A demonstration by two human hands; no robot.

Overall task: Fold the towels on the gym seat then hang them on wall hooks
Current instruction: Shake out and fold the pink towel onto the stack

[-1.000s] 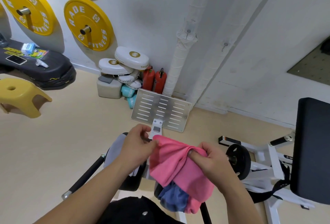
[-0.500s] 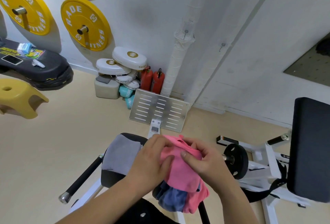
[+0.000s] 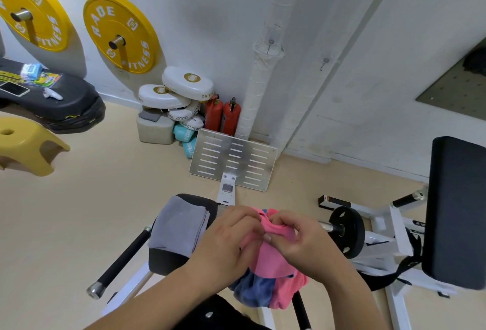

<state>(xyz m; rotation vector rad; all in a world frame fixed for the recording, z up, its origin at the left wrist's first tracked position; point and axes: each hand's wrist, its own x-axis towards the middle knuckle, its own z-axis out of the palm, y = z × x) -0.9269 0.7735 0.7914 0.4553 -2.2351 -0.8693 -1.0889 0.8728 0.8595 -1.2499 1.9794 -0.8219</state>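
Note:
A pink towel (image 3: pixel 265 256) is bunched low in the middle, over the black gym seat (image 3: pixel 168 261). My left hand (image 3: pixel 226 240) and my right hand (image 3: pixel 299 240) both pinch its top edge, fingertips nearly touching. Under the pink one a blue towel (image 3: pixel 252 290) hangs crumpled off the seat. To the left a folded grey towel (image 3: pixel 178 224) lies flat on the seat. Two small wall hooks, one (image 3: pixel 271 43) on the taped pipe and one (image 3: pixel 325 62) to its right, stick out of the white wall above.
A slotted metal footplate (image 3: pixel 234 161) stands in front of the seat. White pads (image 3: pixel 184 85) and two red extinguishers (image 3: pixel 223 116) sit at the wall. A black padded bench back (image 3: pixel 457 211) and a small weight plate (image 3: pixel 347 232) are at the right; a yellow stool (image 3: pixel 29 143) at the left.
My hands have come together and lowered, gathering the spread pink towel into a narrower bunch. The folded grey towel on the seat has come into full view.

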